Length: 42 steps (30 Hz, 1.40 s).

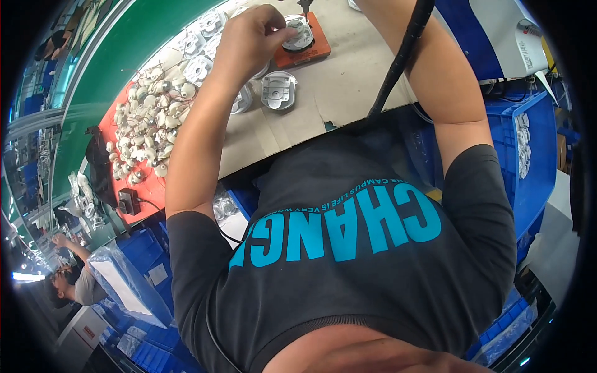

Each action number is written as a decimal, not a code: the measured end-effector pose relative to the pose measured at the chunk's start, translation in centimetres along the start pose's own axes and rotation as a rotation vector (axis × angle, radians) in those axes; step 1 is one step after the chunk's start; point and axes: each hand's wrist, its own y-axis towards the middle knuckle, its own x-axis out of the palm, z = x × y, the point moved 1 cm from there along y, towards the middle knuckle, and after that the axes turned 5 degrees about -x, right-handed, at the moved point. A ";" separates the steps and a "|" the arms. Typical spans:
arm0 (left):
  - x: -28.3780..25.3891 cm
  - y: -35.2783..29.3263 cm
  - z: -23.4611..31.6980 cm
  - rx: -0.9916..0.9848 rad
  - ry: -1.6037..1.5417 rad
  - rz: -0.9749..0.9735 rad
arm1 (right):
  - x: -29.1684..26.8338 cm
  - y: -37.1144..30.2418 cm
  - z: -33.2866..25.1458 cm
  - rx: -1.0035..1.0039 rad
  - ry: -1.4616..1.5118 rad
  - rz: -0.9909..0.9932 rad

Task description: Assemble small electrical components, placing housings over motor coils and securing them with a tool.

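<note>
My left hand [252,38] reaches to the far side of the bench with fingers curled. Its thumb and fingertips hold the edge of a round white plastic housing [301,41]. That housing sits on an orange block fixture [315,45]. Just above it hangs the dark tip of a driver tool [305,5], whose upper part is cut off by the frame. My right forearm stretches up past the top edge, so the right hand is out of sight. Nearer to me another white housing [278,91] lies on the bench, its ribbed inside facing up.
Several more white housings [198,69] lie beyond my left forearm. A heap of small cream-coloured parts with thin wires [152,118] covers a red mat [114,118] at left. A black ribbed cable [398,68] crosses near my right arm. Blue bins [522,155] stand at right.
</note>
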 end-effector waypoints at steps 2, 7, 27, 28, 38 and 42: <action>0.6 0.0 -0.2 0.095 -0.022 0.034 | 0.0 -0.7 0.2 0.015 0.004 0.006; 1.0 -0.2 0.5 0.228 0.150 0.066 | 0.1 -1.3 0.7 -0.012 -0.015 0.026; 1.6 0.5 -1.1 0.060 -0.092 0.024 | -0.2 -1.9 1.4 0.031 0.035 0.002; 1.8 0.5 -1.4 0.066 -0.112 0.021 | -0.3 -1.9 1.6 -0.004 0.010 0.003; 1.6 1.2 -1.8 -0.027 -0.158 0.007 | 0.0 -1.6 1.7 -0.022 0.046 -0.007; 1.7 1.6 -1.6 -0.038 -0.141 0.016 | -0.2 -1.4 2.0 -0.012 0.008 0.000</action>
